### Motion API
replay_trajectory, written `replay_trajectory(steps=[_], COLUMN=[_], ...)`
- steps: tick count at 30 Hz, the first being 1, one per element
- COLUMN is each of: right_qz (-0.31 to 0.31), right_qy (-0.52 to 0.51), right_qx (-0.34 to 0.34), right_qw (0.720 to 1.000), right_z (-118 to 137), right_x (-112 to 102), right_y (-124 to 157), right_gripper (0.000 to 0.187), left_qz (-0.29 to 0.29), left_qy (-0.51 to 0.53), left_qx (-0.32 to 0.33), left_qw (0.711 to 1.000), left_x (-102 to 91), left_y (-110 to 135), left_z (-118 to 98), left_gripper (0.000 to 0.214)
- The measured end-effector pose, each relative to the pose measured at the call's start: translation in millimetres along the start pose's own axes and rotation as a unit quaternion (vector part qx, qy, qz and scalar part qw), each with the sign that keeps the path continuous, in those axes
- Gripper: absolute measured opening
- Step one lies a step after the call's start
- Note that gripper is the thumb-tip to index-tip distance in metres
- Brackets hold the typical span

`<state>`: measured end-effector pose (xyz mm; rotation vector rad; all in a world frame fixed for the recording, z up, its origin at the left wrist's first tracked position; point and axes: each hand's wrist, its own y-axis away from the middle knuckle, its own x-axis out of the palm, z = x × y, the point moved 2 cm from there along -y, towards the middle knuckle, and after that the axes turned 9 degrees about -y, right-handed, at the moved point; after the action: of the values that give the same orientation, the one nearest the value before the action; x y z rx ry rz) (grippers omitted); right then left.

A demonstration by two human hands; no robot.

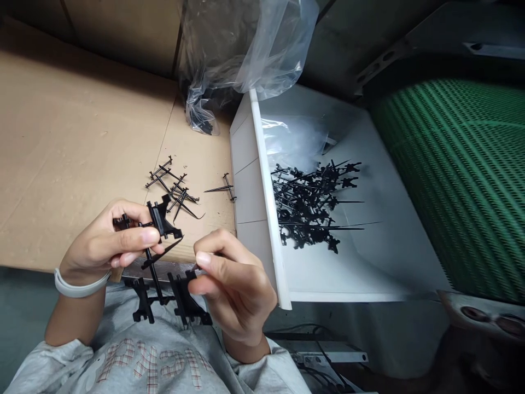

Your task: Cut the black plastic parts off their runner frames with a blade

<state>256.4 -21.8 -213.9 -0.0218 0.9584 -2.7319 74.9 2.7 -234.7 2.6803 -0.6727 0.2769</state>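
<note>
A person's left hand [110, 238] and right hand [232, 290] pinch a black plastic piece [161, 219] between thumbs and fingers near the white bin [266, 191], with black pieces [307, 205] heaped inside and loose pieces [172, 189] left of it.

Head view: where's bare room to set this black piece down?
Bare cardboard lies left of the loose black pieces, above the left hand. The white tray's floor has room between its black heap and the green mesh. Crowded: that heap, and around the held black piece by the right hand.
</note>
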Motion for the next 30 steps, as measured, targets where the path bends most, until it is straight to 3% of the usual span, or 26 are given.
replay_trajectory(steps=[13, 25, 30], right_qz=[-0.001, -0.025, -0.033], right_qy=[-0.002, -0.012, -0.012], right_qx=[0.01, -0.005, -0.008], right_qw=[1.0, 1.0, 0.999], right_z=[1.1, 2.0, 2.4], right_x=[-0.2, 1.9, 1.2], right_y=[2.1, 0.0, -1.2], right_gripper=[0.029, 0.015, 0.02], left_qz=[-0.006, -0.001, -0.008], left_qy=[-0.007, 0.038, 0.03], left_qx=[0.014, 0.052, 0.053], left_qw=[1.0, 0.998, 0.998], left_x=[4.4, 4.4, 3.2], left_y=[2.3, 0.9, 1.4], left_z=[-4.2, -3.5, -5.1], left_gripper=[0.039, 0.022, 0.02])
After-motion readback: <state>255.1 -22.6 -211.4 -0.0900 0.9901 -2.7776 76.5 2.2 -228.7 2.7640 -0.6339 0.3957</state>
